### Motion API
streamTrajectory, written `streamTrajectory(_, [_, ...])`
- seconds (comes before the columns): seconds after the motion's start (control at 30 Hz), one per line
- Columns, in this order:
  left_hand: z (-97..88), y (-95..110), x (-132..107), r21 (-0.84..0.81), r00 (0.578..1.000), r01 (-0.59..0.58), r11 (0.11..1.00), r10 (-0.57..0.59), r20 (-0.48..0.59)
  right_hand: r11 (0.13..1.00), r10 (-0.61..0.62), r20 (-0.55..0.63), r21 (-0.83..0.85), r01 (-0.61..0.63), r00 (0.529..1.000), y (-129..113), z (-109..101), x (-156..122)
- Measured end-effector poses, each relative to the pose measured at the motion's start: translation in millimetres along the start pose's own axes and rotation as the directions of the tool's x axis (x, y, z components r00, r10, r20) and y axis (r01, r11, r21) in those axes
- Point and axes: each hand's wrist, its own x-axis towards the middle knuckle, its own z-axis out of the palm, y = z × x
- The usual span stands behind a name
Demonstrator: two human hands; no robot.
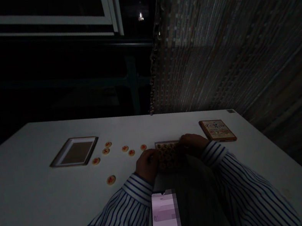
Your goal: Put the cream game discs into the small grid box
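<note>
A shallow tray filled with rows of round xiangqi pieces lies on the table in front of me, in dim light. My left hand is curled at the tray's left side, its fingertips against the edge. At the far right corner, my right hand has its fingers bent over the tray's edge; shadow hides part of them. One loose piece with a red character lies just beyond my left hand. Farther left are several more loose pieces, among them a red-marked piece nearest me.
A shallow open box lies at the left of the white table, and a flat box with printed characters at the right. A lit phone is at the bottom. Behind hangs a strand curtain.
</note>
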Motion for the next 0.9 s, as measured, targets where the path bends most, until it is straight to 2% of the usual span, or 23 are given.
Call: streamTrajectory(0.9, [-1.1, 3.1, 0.5, 0.026, 1.000, -0.006, 1.000, 0.006, -0.003, 1.000, -0.024, -0.032, -0.009, 0.024, 0.999, 1.4, 2.6, -1.9])
